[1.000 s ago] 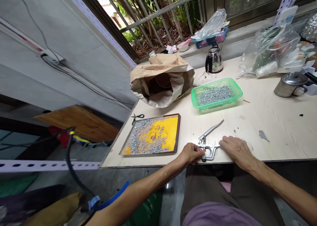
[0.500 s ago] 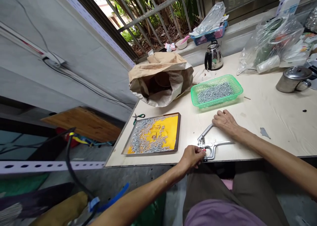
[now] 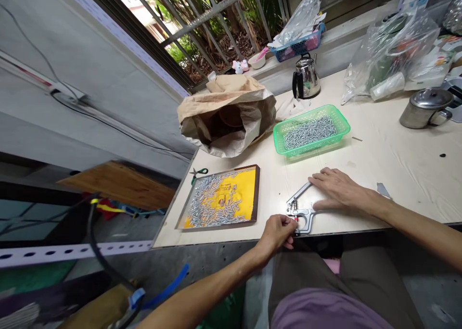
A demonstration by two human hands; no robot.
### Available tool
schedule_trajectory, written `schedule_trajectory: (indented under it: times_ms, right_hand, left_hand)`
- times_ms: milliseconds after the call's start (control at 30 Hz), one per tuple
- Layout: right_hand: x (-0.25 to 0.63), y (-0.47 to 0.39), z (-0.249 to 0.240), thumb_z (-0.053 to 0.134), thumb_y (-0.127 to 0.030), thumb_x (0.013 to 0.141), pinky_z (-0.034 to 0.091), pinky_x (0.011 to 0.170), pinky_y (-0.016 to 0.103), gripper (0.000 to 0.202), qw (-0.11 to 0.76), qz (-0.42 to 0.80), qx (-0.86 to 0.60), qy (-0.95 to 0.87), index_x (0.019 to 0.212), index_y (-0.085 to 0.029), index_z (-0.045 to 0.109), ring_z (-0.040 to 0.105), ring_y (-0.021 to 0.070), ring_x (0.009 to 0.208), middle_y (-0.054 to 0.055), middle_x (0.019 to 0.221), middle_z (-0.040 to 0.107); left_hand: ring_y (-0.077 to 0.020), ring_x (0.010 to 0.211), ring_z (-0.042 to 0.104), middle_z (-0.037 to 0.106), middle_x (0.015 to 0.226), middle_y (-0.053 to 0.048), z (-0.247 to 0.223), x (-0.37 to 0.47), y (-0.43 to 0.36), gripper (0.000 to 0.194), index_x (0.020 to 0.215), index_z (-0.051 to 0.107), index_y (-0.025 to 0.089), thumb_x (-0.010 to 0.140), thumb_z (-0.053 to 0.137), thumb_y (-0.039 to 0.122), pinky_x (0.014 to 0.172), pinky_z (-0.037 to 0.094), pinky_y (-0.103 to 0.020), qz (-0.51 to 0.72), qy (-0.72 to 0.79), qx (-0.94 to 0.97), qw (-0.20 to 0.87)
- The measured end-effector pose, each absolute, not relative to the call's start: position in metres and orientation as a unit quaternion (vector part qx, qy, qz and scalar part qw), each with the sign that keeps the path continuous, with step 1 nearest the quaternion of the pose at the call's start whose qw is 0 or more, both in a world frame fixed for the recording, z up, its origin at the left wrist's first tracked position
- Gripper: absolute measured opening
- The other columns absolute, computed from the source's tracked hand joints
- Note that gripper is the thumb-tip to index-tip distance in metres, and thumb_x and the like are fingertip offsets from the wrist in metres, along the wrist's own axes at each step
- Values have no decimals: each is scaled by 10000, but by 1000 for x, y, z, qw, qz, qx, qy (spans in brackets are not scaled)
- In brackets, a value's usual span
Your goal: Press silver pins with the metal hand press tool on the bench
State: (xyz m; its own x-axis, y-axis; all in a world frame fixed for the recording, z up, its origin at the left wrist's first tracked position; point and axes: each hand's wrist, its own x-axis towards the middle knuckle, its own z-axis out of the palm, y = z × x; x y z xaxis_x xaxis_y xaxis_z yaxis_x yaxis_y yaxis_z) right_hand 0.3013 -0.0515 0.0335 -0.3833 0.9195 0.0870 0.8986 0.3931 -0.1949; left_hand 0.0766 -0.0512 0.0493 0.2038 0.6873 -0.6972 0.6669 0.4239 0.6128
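Silver snap-fastener pliers point(image 3: 306, 217) lie at the table's front edge, their handles spread apart and a spring between them. My right hand point(image 3: 334, 189) reaches across both handles, fingers on the upper one and thumb by the lower one. At the jaws, close to a small red part, my left hand point(image 3: 279, 232) is closed in a pinch; whatever its fingertips hold is hidden. Left of the pliers sits a shallow tray point(image 3: 257, 194) with a yellow bottom, strewn with small silver metal pieces point(image 3: 207, 199). Behind them, a green plastic basket point(image 3: 339, 136) holds more such pieces point(image 3: 310, 132).
Green-handled scissors point(image 3: 200, 171) lie behind the tray. An open brown paper bag point(image 3: 227, 98) stands at the back left. Farther back are a metal kettle point(image 3: 308, 79), a clear plastic bag point(image 3: 382, 59) and, at right, a lidded metal cup point(image 3: 422, 112).
My right hand has shifted over the handles, its thumb now down at the lower one. My left hand stays at the jaws. The whole view has swung slightly.
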Motion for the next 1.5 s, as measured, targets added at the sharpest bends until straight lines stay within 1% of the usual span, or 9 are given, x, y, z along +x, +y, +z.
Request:
schedule_trajectory:
  times_ms: [67,167,433,600,733,900,1167,1333,1500]
  right_hand:
    - [304,-60,34,710,-655,575,405,807,421,857,86,73,-539,-835,1231,-143,506,489,328,1022,147,1200,581]
    - [306,-69,32,794,-547,509,420,849,445,960,76,86,-546,-830,1298,-126,446,459,352,1085,159,1273,530]
    - [305,-79,40,796,-401,581,437,799,384,656,109,105,-568,-809,1121,-118,553,469,290,970,144,1071,563]
    - [297,-85,46,769,-311,661,433,758,348,383,111,126,-574,-801,964,-148,600,478,247,907,101,970,565]
    - [294,-88,44,775,-301,650,434,778,368,420,96,125,-592,-791,996,-139,600,479,256,917,105,970,565]
    - [297,-91,49,809,-371,583,442,761,367,604,74,141,-594,-788,1085,-133,573,481,267,928,116,994,563]
    - [291,-88,38,640,-187,800,400,698,300,45,74,81,-581,-806,812,-178,598,530,188,789,43,808,599]
    - [292,-86,30,611,-167,816,411,698,295,17,95,66,-584,-804,830,-174,605,530,189,792,45,811,602]
    - [306,-79,43,719,-406,714,440,761,354,467,99,92,-595,-792,1072,-138,582,515,247,883,109,952,596]
  left_hand:
    - [-79,344,478,431,383,85,51,77,-51,162,641,542,123,753,618,213,373,472,-191,8,629,537,562]
    - [-81,346,479,430,380,83,52,78,-51,176,630,539,127,748,630,220,378,472,-194,11,630,537,561]
    - [-99,393,490,465,455,59,47,71,-51,170,686,555,131,789,589,262,442,492,-248,-19,633,561,534]
    - [-208,851,590,611,915,-67,38,72,-53,152,893,596,160,814,595,290,755,519,-370,102,470,830,282]
    - [-283,1113,472,518,1244,-128,33,100,-41,562,1226,458,165,745,706,318,930,440,-448,85,299,935,171]
    - [-277,1008,493,553,1130,-129,36,120,-20,751,1293,383,118,695,748,388,883,447,-429,-4,238,958,158]
    - [-210,894,503,563,886,-52,28,120,-13,172,922,599,172,843,606,325,764,441,-335,15,260,947,189]
    - [-213,893,531,591,870,-52,27,122,-11,157,907,611,173,843,607,316,761,466,-342,27,272,945,182]
    - [-281,1215,462,514,1282,-166,12,118,-36,359,1217,478,141,881,534,254,960,440,-457,138,299,934,142]
